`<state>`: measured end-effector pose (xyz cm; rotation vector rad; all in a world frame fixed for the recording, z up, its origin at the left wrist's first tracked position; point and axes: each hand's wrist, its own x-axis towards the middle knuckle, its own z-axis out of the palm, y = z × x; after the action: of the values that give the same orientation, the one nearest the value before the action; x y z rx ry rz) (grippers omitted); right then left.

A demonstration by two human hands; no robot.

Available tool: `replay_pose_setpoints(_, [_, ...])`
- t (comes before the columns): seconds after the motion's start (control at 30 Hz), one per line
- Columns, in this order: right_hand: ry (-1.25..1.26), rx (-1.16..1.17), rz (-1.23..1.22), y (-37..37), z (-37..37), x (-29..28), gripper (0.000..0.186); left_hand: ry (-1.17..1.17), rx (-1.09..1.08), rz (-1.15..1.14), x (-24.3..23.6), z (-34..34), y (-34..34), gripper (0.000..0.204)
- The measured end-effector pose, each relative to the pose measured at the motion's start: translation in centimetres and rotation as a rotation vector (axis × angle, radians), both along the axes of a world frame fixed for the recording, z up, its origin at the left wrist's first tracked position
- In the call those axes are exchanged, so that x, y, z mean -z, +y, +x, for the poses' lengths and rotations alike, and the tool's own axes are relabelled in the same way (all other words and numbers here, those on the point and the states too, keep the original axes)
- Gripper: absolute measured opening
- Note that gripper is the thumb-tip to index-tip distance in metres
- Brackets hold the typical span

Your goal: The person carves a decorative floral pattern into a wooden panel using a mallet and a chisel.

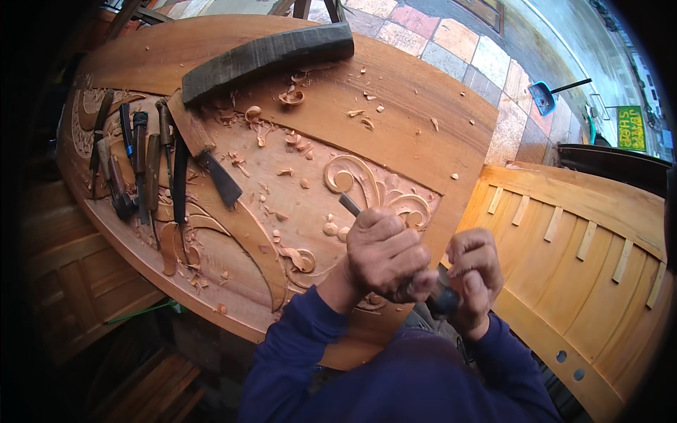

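Observation:
My left hand (389,254) is wrapped round a carving chisel (349,204), whose metal blade sticks out past the knuckles toward the upper left. Just below this hand is the tool's dark, rounded handle end (443,300). My right hand (476,278) has its fingers curled in beside that end and appears to grip it; the contact is partly hidden. Both hands are over the lower right of a wooden panel (416,99). Beyond the blade lies a raised scroll carving (345,173) in a sunken field. Curled wood shavings (293,97) are scattered over the panel.
A heavy dark block (268,60) lies across the panel's far side. Several carving tools (141,155) and a wooden-handled blade (222,180) lie at the left. A slatted wooden piece (578,247) stands at the right. A blue dustpan (543,97) rests on the tiled floor (458,39).

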<state>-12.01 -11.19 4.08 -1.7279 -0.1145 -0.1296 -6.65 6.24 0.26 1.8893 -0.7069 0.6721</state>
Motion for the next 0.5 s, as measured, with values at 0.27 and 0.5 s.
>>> replay_pose_setpoints(0.27, [-0.104, -0.078, 0.012, -1.0, -3.3, -0.9, 0.065, 0.342, -0.013, -0.355, -0.9, -4.5, -4.2, 0.044])
replay_pose_setpoints(0.5, [-0.014, -0.055, 0.204, -2.7, 3.8, -2.9, 0.061, 0.492, -0.291, -0.570, 0.3, -3.2, -3.7, 0.024])
